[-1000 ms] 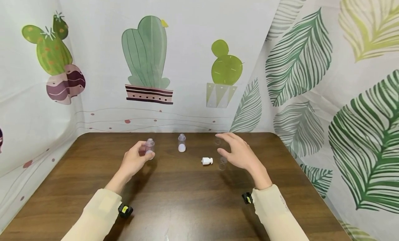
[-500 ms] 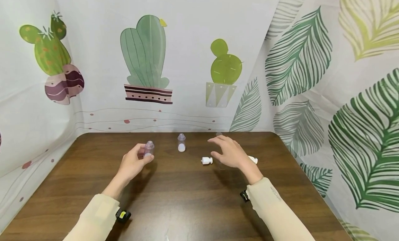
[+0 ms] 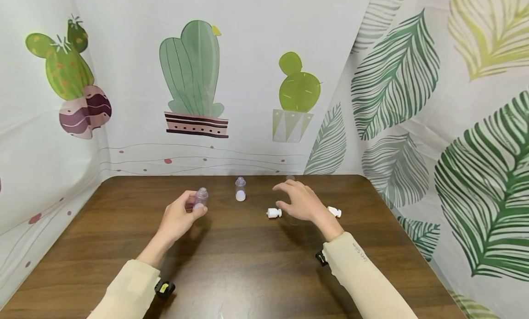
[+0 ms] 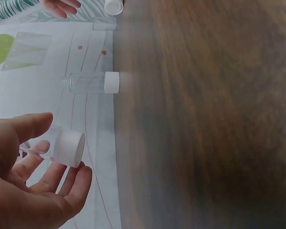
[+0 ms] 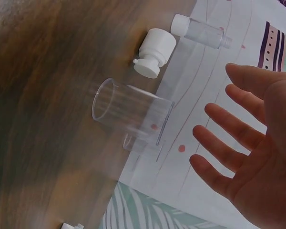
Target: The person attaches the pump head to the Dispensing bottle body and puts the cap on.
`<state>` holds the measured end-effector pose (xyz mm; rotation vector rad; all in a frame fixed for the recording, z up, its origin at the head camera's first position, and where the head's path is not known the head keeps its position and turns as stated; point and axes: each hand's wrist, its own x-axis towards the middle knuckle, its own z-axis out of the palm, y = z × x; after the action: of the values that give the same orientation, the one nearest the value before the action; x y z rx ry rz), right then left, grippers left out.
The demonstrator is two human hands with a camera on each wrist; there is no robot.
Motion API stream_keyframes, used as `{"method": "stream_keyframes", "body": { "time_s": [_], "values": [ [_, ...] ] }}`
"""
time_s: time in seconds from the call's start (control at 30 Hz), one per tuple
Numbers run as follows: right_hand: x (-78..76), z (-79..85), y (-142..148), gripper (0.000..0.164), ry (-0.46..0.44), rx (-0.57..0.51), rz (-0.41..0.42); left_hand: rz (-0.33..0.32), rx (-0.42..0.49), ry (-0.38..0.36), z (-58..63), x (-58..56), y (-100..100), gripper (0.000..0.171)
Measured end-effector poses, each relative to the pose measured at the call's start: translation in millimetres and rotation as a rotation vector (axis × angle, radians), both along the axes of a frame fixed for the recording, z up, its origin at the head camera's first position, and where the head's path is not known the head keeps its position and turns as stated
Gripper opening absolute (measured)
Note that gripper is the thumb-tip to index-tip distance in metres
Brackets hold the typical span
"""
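The left hand (image 3: 177, 216) reaches forward from a cream sleeve (image 3: 124, 287), palm turned inward, its grip clamped on a clear bottle (image 3: 201, 198) with a white base. That bottle is lifted off the bench (image 3: 239, 259), neck upward and slightly tilted, thumb on one side and fingers on the other. The right hand (image 3: 303, 200) hovers above the bench, wrist bent inward, its grip apart with thumb and fingers spread and holding nothing.

Bottles number two: the held one and a standing bottle (image 3: 240, 190) upright between the hands near the back edge. White pump heads number two, both lying on their sides: one pump head (image 3: 272, 213) just left of the right hand, another pump head (image 3: 335, 212) beyond its wrist. Clear covers number two, a near cover (image 5: 133, 107) and a far cover (image 5: 143, 148), both standing below the right hand.
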<state>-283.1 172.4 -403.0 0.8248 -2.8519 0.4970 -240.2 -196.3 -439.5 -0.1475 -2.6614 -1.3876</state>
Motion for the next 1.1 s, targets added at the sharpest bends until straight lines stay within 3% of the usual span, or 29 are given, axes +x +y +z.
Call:
{"method": "stream_keyframes", "body": {
  "time_s": [0.47, 1.1],
  "values": [
    [-4.0, -4.3, -6.0, 0.039, 0.007, 0.009, 0.042, -0.016, -0.015, 0.049, -1.9, 6.0, 9.1, 0.040],
    [-7.5, -18.2, -15.7, 0.030, -0.022, 0.127, 0.035, -0.036, -0.041, 0.084, 0.3, 12.6, 23.8, 0.039]
  ]
}}
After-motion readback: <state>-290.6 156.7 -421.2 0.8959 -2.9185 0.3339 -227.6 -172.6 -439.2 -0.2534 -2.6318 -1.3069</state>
